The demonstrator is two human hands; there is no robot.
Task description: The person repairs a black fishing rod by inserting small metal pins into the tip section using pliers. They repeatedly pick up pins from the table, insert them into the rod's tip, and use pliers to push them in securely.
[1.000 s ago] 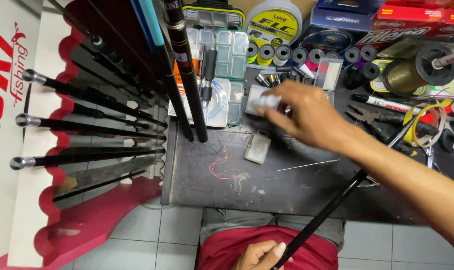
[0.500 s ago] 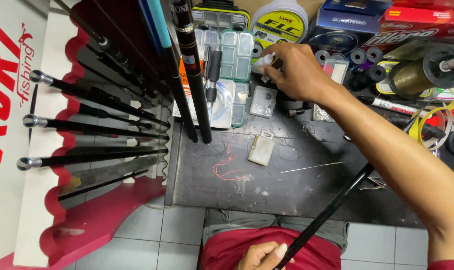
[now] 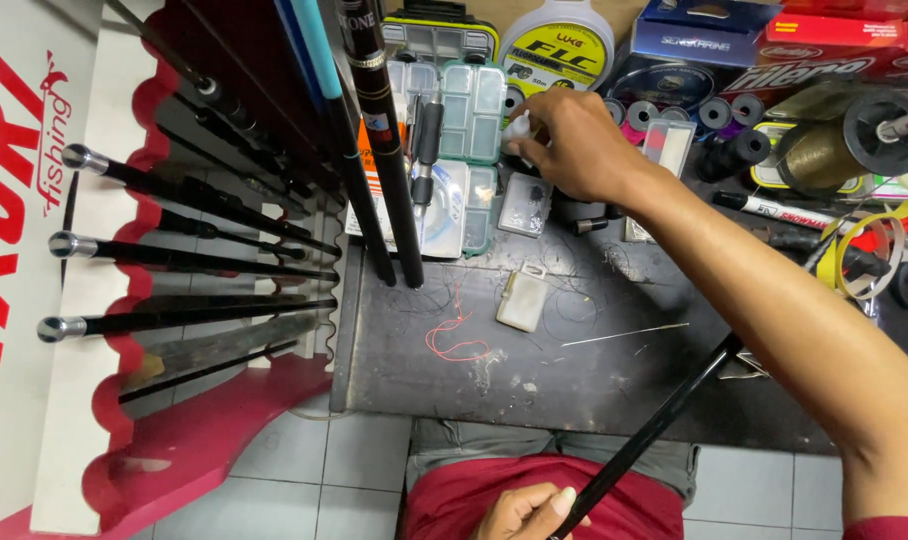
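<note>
On the dark workbench (image 3: 594, 380), right hand (image 3: 574, 150) pinches 1 small white bottle (image 3: 517, 128); left hand (image 3: 519, 512) grips 1 black rod (image 3: 664, 420)

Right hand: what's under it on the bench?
The right hand pinches a small white bottle over a green compartment box. Items beneath its palm on the dark bench are covered.

One head-worn camera looks almost straight down from above the person's lap onto the dark desk (image 3: 594, 390). The desk's near edge runs across the lower part of the view, with floor tiles below it; its far edge is crowded against the top. The rod rack (image 3: 174, 300) fills the left side. The view sits close, within arm's reach of the desk.
</note>
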